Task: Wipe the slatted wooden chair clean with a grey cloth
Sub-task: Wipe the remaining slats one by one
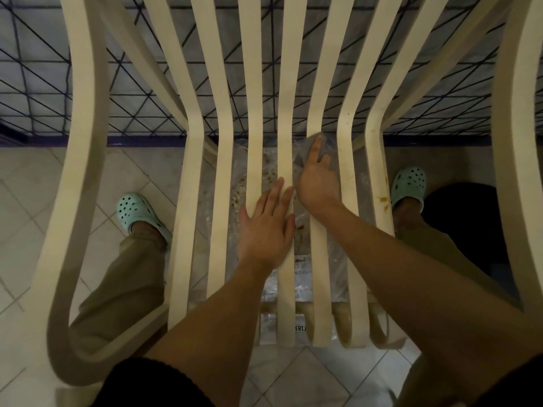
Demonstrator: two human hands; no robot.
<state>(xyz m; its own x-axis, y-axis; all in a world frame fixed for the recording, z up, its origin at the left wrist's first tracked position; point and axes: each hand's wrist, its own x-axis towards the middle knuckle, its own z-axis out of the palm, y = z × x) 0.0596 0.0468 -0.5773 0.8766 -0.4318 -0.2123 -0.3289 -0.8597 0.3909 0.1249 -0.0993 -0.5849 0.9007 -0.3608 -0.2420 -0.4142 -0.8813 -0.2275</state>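
Mid-wipe: our right hand presses the grey cloth, fingers straight, onto a chair slat. Our left hand lies flat beside it, bracing. Next, likely the stained slat further right.

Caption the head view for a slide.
Right hand presses grey cloth on a chair slat; left hand rests flat.

The chair is cut off at the top. On its seat, the right hand hides most of the grey cloth, both blurred.
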